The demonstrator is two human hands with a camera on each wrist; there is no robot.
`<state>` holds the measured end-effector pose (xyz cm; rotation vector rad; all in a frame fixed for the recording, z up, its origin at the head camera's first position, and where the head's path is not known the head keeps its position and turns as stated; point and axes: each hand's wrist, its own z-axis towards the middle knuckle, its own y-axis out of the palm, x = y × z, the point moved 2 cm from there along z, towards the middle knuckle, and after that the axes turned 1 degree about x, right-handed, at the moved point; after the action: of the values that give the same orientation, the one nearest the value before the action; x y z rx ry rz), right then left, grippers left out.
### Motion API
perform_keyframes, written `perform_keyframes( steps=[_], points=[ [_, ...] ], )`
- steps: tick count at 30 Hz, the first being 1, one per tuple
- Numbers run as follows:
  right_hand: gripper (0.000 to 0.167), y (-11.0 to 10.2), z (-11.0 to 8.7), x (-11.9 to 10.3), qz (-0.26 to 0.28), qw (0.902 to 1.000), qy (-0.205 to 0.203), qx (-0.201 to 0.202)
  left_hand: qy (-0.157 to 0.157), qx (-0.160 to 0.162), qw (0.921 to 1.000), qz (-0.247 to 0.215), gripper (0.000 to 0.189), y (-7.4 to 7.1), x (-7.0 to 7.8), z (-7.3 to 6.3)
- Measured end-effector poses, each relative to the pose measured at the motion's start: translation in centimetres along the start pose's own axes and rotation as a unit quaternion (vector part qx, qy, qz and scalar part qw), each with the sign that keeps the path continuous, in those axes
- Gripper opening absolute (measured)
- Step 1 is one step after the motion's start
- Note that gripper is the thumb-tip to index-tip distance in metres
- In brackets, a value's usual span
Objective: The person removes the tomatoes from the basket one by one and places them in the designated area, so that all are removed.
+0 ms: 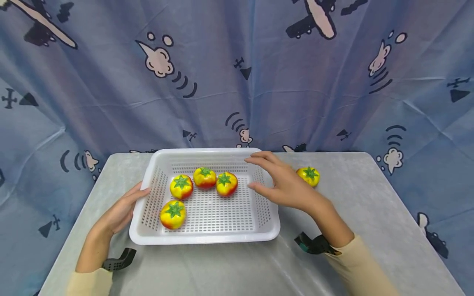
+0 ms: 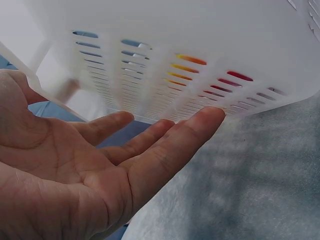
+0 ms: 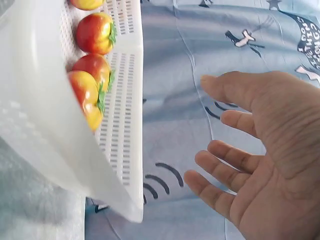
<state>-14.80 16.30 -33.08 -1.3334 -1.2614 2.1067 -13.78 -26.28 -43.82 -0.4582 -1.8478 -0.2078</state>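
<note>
One white perforated basket, over the grey table, left edge being gripped by the left hand, is holding four red-yellow fruits, while the right hand, fingers loosely spread, is hovering near the right edge, partly hiding a fifth fruit outside.

Blue curtain spans the rear and both sides of the work area. Printed pattern includes planes and clouds. Fabric shows vertical folds and creases. Grey table stands in front; far corners rounded. Pale glare streaks mark its near surface.
</note>
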Motion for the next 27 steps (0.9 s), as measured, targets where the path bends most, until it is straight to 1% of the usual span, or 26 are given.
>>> perform_keyframes(
  steps=[4, 8, 12, 16, 22, 27],
  points=[
    [0.062, 0.6, 0.7, -0.8, 0.008, 0.9997, -0.007, -0.024, -0.003, -0.001, 1.0, -0.003, 0.073, 0.1, -0.1, 0.2],
    [0.062, 1.2, 1.3, -1.6, 0.002, 0.999, -0.019, -0.041, -0.008, -0.003, 0.9999, -0.006, 0.073, 0.1, -0.3, 0.2],
    [0.06, 1.6, 2.0, -2.4, -0.007, 0.998, -0.037, -0.051, 0.0, 0.0, 1.0, 0.0, 0.073, 0.0, 0.0, 0.0],
    [0.059, 2.1, 3.1, -3.3, -0.013, 0.9964, -0.045, -0.071, 0.006, -0.003, 1.0, 0.0, 0.073, -0.1, 0.2, 0.0],
    [0.061, 3.5, 4.7, -4.4, -0.009, 0.9931, -0.057, -0.102, -0.004, 0.0, 1.0, -0.007, 0.073, -0.1, 0.1, 0.0],
    [0.059, 5.0, 5.9, -5.2, 0.004, 0.9894, -0.073, -0.125, -0.001, -0.002, 1.0, -0.006, 0.072, -0.1, 0.1, 0.0]
  ],
)
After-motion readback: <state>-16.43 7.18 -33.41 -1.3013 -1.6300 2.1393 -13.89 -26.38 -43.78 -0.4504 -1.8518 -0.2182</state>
